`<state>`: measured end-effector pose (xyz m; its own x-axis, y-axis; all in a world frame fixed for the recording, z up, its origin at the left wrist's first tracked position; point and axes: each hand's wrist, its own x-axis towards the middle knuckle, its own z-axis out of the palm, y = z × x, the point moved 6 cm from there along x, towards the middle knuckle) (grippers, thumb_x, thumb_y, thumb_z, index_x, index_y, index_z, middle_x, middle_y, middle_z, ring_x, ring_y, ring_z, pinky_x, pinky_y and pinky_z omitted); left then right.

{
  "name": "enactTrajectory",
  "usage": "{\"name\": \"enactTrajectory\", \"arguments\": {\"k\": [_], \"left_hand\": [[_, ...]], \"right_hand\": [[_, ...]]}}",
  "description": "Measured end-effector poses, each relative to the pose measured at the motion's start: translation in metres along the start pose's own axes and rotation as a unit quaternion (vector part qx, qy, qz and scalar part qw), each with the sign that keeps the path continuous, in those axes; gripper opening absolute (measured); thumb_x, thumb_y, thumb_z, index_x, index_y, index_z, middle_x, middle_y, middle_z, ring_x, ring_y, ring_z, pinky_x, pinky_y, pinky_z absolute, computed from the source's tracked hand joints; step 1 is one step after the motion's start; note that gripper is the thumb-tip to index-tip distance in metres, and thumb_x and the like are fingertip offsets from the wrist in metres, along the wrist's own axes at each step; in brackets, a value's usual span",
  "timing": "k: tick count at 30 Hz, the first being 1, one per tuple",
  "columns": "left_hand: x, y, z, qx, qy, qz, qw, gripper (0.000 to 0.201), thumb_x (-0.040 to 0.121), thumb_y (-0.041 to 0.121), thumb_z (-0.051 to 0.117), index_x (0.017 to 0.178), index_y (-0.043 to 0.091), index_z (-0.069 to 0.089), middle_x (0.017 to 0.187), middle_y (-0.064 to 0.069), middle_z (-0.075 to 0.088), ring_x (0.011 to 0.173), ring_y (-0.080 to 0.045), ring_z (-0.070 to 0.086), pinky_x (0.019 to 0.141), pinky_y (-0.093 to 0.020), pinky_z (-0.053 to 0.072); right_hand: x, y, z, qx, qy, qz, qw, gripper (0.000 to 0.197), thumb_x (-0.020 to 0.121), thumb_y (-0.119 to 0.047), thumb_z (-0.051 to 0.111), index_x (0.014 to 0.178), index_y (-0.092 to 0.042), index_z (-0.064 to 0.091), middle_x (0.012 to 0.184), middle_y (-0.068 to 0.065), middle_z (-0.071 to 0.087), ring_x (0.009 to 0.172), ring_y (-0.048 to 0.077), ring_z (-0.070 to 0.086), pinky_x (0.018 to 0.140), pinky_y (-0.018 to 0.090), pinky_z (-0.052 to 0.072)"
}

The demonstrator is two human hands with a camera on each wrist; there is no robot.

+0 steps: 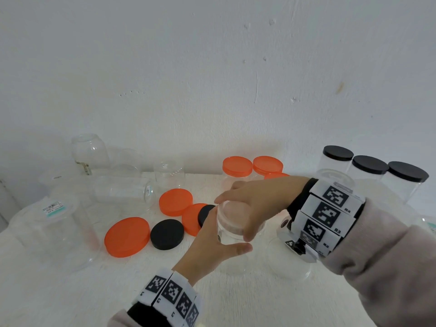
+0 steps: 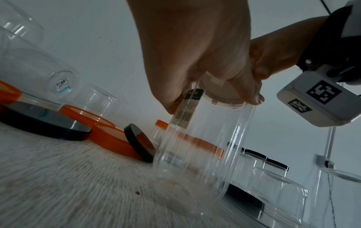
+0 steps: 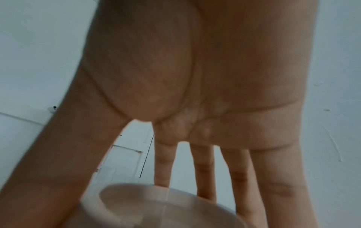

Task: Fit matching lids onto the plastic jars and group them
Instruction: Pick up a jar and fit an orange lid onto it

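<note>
A clear lidless plastic jar (image 1: pixel 232 234) is held just above the white table, tilted, with its stickered base end up (image 2: pixel 203 146). My left hand (image 1: pixel 212 241) grips its side from the near left, thumb in front. From above, my right hand (image 1: pixel 245 208) arches over the jar's top end (image 3: pixel 152 206), fingers down around the rim. Left of the jar lie loose lids: a large orange lid (image 1: pixel 127 237), a black lid (image 1: pixel 167 234), two more orange lids (image 1: pixel 175 201) and a second black lid (image 1: pixel 206 214) leaning on edge.
Two orange-lidded jars (image 1: pixel 237 166) stand behind the hands, and three black-lidded jars (image 1: pixel 370 164) stand at the back right. Several lidless clear jars (image 1: pixel 54 227) stand or lie on the left. Another clear jar (image 1: pixel 290 263) sits under my right wrist.
</note>
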<state>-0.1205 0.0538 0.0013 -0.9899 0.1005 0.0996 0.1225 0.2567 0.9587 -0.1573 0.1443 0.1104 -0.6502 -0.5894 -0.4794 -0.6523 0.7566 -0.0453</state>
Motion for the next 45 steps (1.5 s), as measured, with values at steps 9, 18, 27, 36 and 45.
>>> {"name": "enactTrajectory", "arguments": {"k": [9, 18, 27, 36, 45], "left_hand": [[-0.002, 0.0, 0.0, 0.0, 0.007, 0.007, 1.0, 0.078, 0.064, 0.043, 0.085, 0.117, 0.059, 0.03, 0.108, 0.049, 0.046, 0.105, 0.024, 0.044, 0.078, 0.006, 0.035], [-0.005, 0.002, 0.003, -0.029, 0.018, 0.018, 0.999, 0.077, 0.065, 0.036, 0.086, 0.118, 0.057, 0.034, 0.113, 0.041, 0.051, 0.107, 0.019, 0.049, 0.077, 0.003, 0.039], [-0.007, 0.004, 0.004, -0.039, 0.023, 0.033, 0.998, 0.079, 0.068, 0.034, 0.084, 0.122, 0.058, 0.032, 0.118, 0.038, 0.051, 0.112, 0.015, 0.048, 0.082, 0.001, 0.039], [-0.01, 0.009, 0.003, -0.015, 0.025, 0.04, 0.999, 0.078, 0.068, 0.04, 0.084, 0.109, 0.077, 0.029, 0.119, 0.041, 0.047, 0.112, 0.018, 0.045, 0.08, 0.004, 0.037], [-0.002, 0.002, -0.001, 0.029, -0.022, 0.029, 0.999, 0.079, 0.065, 0.052, 0.082, 0.115, 0.075, 0.026, 0.123, 0.041, 0.045, 0.115, 0.018, 0.044, 0.081, 0.002, 0.039]], "right_hand": [[-0.001, 0.003, 0.005, -0.007, 0.04, -0.008, 0.999, 0.094, 0.075, -0.057, 0.069, 0.147, -0.04, 0.013, 0.135, -0.011, 0.032, 0.12, 0.018, 0.035, 0.096, 0.043, 0.043], [0.001, 0.011, 0.021, 0.018, 0.112, -0.053, 0.992, 0.089, 0.082, -0.063, 0.057, 0.151, -0.033, 0.009, 0.139, -0.008, 0.027, 0.107, 0.011, 0.018, 0.094, 0.036, 0.038], [0.001, 0.013, 0.038, 0.072, 0.248, -0.067, 0.964, 0.078, 0.085, -0.066, 0.05, 0.149, -0.034, 0.02, 0.137, -0.014, 0.026, 0.097, 0.011, 0.016, 0.093, 0.027, 0.023], [-0.002, 0.015, 0.047, 0.19, 0.344, -0.047, 0.918, 0.075, 0.078, -0.061, 0.061, 0.144, -0.039, 0.035, 0.136, -0.027, 0.031, 0.112, 0.009, 0.026, 0.093, 0.02, 0.025], [-0.003, 0.015, 0.052, 0.237, 0.368, -0.037, 0.898, 0.078, 0.075, -0.06, 0.063, 0.144, -0.035, 0.036, 0.14, -0.024, 0.032, 0.124, 0.007, 0.028, 0.102, 0.022, 0.029]]}}
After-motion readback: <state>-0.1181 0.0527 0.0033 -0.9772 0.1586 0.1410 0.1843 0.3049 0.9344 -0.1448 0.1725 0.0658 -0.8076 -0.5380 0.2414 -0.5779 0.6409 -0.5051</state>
